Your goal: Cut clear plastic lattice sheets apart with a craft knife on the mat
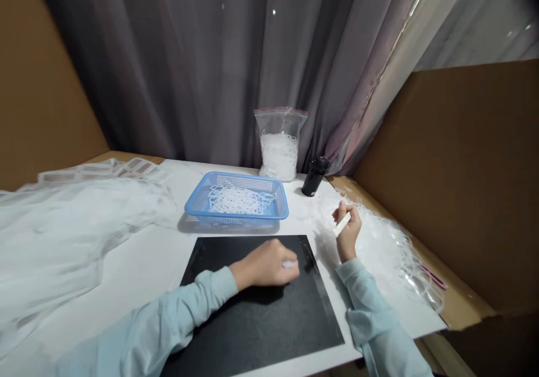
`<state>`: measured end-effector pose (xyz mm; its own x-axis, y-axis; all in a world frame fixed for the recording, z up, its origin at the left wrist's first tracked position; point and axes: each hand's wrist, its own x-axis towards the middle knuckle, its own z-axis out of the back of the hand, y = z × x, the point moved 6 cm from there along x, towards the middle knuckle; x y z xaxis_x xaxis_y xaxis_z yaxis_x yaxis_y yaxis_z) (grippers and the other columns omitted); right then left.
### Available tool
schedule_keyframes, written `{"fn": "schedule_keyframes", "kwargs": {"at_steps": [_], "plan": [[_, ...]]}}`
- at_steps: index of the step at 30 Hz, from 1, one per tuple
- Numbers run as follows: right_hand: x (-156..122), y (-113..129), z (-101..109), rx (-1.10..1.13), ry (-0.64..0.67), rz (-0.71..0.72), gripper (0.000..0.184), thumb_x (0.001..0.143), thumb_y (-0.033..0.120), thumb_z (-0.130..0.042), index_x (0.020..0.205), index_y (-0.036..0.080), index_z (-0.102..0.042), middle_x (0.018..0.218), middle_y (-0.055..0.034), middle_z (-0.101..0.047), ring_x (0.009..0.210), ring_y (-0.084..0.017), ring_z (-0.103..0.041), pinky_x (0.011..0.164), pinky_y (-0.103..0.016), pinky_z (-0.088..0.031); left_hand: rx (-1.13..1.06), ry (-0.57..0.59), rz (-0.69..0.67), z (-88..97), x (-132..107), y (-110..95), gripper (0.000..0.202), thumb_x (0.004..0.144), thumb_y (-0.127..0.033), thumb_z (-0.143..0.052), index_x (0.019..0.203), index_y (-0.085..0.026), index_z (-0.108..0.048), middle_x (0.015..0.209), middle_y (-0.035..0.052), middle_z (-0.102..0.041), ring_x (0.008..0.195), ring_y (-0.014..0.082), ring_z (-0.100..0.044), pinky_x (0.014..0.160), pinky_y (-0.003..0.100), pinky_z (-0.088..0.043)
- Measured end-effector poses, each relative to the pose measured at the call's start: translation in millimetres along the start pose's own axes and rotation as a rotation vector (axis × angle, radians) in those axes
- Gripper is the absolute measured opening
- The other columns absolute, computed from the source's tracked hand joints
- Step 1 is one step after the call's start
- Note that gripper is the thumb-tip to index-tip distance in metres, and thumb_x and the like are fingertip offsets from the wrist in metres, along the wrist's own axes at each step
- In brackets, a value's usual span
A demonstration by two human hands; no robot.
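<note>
Closest in, the left hand, in a pale blue sleeve, lies low on a black board, its fingers curled narrowly around a small white scrap near the board's far right corner. That low wrist and short grip look steady, and the dark surface shows the white piece up clearly. Just beyond the board's right edge, the right hand has its fingers closed on a white plastic strip, gripping it near the middle and leaving one end free. A heap of white plastic mesh lies beside that hand, while a broad translucent mesh sheet spreads across the left of the white tabletop. Farther off sit a blue plastic basket of white lattice pieces, a resealable bag of similar white material, and a black bottle. Cardboard panels and a grey curtain close off the back.
</note>
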<state>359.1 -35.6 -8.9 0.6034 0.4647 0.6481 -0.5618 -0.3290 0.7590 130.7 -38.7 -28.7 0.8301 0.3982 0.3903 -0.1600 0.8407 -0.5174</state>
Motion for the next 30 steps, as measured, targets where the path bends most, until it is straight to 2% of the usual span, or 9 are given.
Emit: {"fn": "schedule_keyframes", "kwargs": {"at_steps": [4,10,12,14,17,20,25,30], "plan": [[-0.5,1.4,-0.1,0.006,0.007,-0.006,0.051,0.094,0.064,-0.053,0.066,0.021,-0.050,0.060,0.0027,-0.052,0.059,-0.015,-0.048,0.060,-0.028,-0.037,-0.068,-0.234,0.136,58.3,11.8,21.6,0.040,0.088,-0.022,-0.056,0.053,-0.020,-0.037,0.049,-0.0084,-0.032,0.046,0.0082,-0.034,0.048,0.023,-0.026],[-0.8,-1.4,-2.2,0.015,0.028,-0.020,0.049,0.093,0.062,-0.055,0.066,0.021,-0.051,0.059,0.0030,-0.052,0.056,-0.014,-0.046,0.059,-0.028,-0.036,-0.042,-0.674,0.343,150.7,6.5,71.5,0.044,0.096,-0.041,-0.060,0.061,-0.017,-0.046,0.056,-0.0076,-0.041,0.051,0.0088,-0.043,0.053,0.023,-0.038],[-1.0,-2.6,-2.7,0.015,0.032,-0.025,0.049,0.093,0.061,-0.056,0.066,0.021,-0.052,0.059,0.0030,-0.052,0.056,-0.014,-0.046,0.059,-0.028,-0.036,-0.020,-0.793,0.422,174.1,-1.6,91.4,0.040,0.098,-0.043,-0.058,0.070,-0.016,-0.053,0.061,-0.0066,-0.046,0.052,0.0085,-0.046,0.052,0.022,-0.041],[-1.6,-3.4,-3.3,0.016,0.036,-0.030,0.048,0.093,0.060,-0.056,0.066,0.021,-0.052,0.060,0.0028,-0.052,0.057,-0.014,-0.046,0.059,-0.028,-0.036,-0.005,-0.857,0.498,189.4,-8.4,110.2,0.035,0.099,-0.044,-0.058,0.081,-0.014,-0.059,0.069,-0.0043,-0.054,0.056,0.0090,-0.051,0.054,0.023,-0.045],[-3.1,-4.7,-5.0,0.019,0.053,-0.042,0.048,0.093,0.060,-0.056,0.066,0.021,-0.051,0.060,0.0028,-0.052,0.059,-0.015,-0.047,0.061,-0.029,-0.036,0.012,-0.856,0.591,197.4,-12.4,132.4,0.030,0.099,-0.043,-0.059,0.095,-0.013,-0.063,0.082,-0.0007,-0.062,0.066,0.0118,-0.059,0.061,0.026,-0.052],[-4.6,-6.7,-6.7,0.019,0.069,-0.053,0.048,0.093,0.061,-0.057,0.066,0.021,-0.052,0.060,0.0028,-0.052,0.059,-0.015,-0.047,0.061,-0.029,-0.036,0.033,-0.785,0.648,192.6,-8.1,145.8,0.030,0.098,-0.042,-0.060,0.103,-0.013,-0.064,0.093,0.0020,-0.065,0.077,0.0152,-0.064,0.068,0.030,-0.056],[-5.6,-9.9,-8.7,0.015,0.076,-0.065,0.051,0.091,0.064,-0.057,0.066,0.021,-0.053,0.059,0.0023,-0.053,0.058,-0.015,-0.046,0.061,-0.030,-0.035,0.063,-0.631,0.718,170.9,8.6,161.5,0.032,0.097,-0.042,-0.061,0.112,-0.013,-0.064,0.107,0.0048,-0.066,0.092,0.0209,-0.066,0.080,0.037,-0.058],[-6.6,-12.2,-12.4,0.023,0.098,-0.083,0.053,0.089,0.069,-0.057,0.065,0.021,-0.053,0.059,0.0025,-0.053,0.058,-0.016,-0.046,0.061,-0.030,-0.034,0.048,-0.454,0.732,136.9,26.9,169.3,0.031,0.098,-0.040,-0.061,0.116,-0.015,-0.063,0.113,0.0070,-0.065,0.096,0.0207,-0.066,0.084,0.040,-0.057]]}}
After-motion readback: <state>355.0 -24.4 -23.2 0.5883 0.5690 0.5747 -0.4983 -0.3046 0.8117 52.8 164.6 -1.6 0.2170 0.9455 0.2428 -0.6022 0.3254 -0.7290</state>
